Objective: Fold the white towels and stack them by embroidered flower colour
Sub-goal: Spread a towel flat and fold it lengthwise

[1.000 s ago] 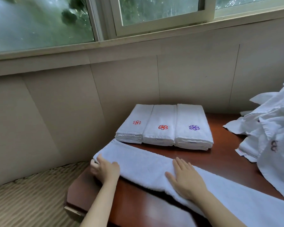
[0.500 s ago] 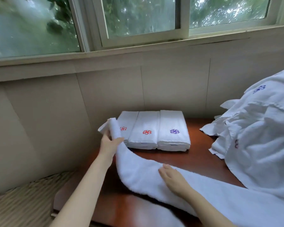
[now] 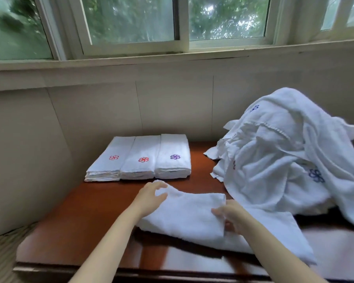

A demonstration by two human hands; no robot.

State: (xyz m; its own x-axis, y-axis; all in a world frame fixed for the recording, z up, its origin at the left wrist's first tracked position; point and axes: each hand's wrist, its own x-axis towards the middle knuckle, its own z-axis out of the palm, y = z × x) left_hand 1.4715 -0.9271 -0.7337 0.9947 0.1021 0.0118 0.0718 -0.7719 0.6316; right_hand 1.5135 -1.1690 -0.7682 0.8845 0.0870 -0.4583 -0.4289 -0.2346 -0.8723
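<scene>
Grips the doubled-over far end of a white towel with the left hand, fingers curled over the fold. Pinches the top layer's edge with the right hand. Holds it on the red-brown table, near the folded pink-flower stack, red-flower stack and purple-flower stack, beside a heap of unfolded towels at right.

Just one cam here, head-worn, wide-angle. Looks fwd & down across the wooden table, facing the window at 12 o'clock. Sits pretty close in: folded stacks at 12, loose towel pile approx 2 o'clock.
</scene>
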